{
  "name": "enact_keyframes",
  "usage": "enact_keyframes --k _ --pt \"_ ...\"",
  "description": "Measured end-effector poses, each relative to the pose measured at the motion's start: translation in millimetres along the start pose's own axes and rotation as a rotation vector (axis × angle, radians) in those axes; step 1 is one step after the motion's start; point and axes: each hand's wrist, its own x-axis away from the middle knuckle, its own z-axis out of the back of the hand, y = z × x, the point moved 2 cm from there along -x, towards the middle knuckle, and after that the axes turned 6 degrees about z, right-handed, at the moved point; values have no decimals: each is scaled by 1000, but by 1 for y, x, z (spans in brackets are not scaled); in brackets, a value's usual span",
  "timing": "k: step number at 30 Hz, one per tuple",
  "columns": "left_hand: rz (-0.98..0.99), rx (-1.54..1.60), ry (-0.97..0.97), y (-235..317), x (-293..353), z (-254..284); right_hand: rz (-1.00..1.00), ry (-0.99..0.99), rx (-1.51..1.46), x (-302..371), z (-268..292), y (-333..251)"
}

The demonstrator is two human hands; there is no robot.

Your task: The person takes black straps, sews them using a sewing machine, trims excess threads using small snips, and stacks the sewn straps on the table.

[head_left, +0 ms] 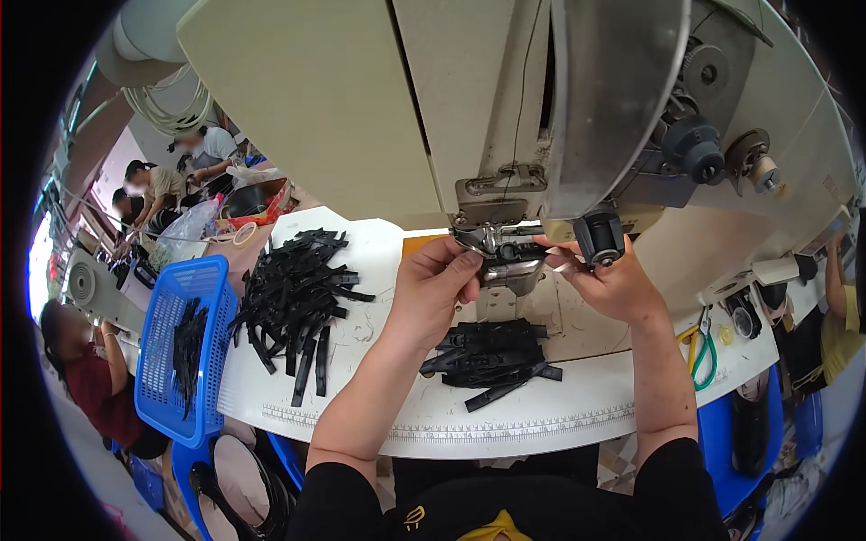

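Left fingers (462, 263) and right fingers (570, 263) at sewing machine (316, 117), hold unclear; open tabletop (577, 397) between black strips (492, 352) and edge (505, 445).

Bright overall; bowed, black-rimmed edges

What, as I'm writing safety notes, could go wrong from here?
The left hand and right hand, close to the sewing machine, might get pinched. The left forearm, beside the black strips, could scatter them. The green-and-yellow-handled tool near the edge of the table might get knocked off.
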Motion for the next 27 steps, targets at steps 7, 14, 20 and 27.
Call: enact_keyframes --k 7,14,20,27 --pt "-51 4 -7 -11 -13 0 49 2 -27 1 0 22" --pt "-77 -55 24 -16 -18 0 224 153 -8 -5 -3 24" --pt "-83 -47 8 -16 -18 1 103 148 -44 -4 -2 24" --pt "-56 -72 8 -14 -12 0 -7 26 -53 -2 1 18"
